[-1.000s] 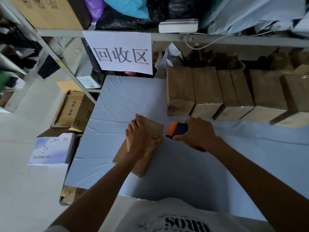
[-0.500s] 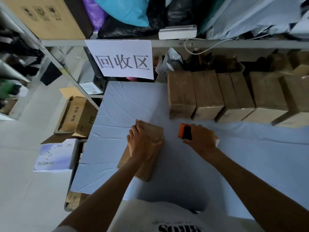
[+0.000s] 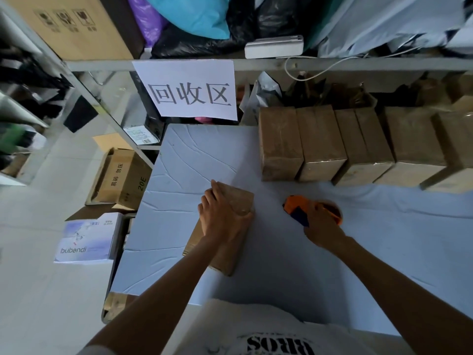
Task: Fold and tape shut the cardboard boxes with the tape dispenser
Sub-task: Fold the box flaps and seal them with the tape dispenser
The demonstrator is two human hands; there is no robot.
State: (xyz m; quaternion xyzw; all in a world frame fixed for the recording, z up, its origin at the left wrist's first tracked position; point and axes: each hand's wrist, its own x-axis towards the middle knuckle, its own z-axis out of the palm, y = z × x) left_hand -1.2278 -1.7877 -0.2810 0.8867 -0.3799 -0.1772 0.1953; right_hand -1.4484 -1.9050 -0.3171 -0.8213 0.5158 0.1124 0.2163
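Observation:
A small brown cardboard box [image 3: 239,199] lies on the pale blue table [image 3: 189,160], taped and closed on top. My left hand [image 3: 221,217] presses flat on its top, fingers spread toward the far end. To the right of the box, apart from it, my right hand [image 3: 323,226] grips the orange and blue tape dispenser [image 3: 299,207], which rests low on the table. A row of several taped brown boxes [image 3: 322,142] stands along the table's far side.
A metal shelf [image 3: 332,63] overhangs the table's back, with a white paper sign [image 3: 190,92] hanging from it. On the floor to the left stand an open cardboard carton [image 3: 120,176] and a white printed box [image 3: 88,238].
My right hand has carried the tape dispenser away from the box's right edge, further to the right and down onto the table. My left hand has stayed on the box.

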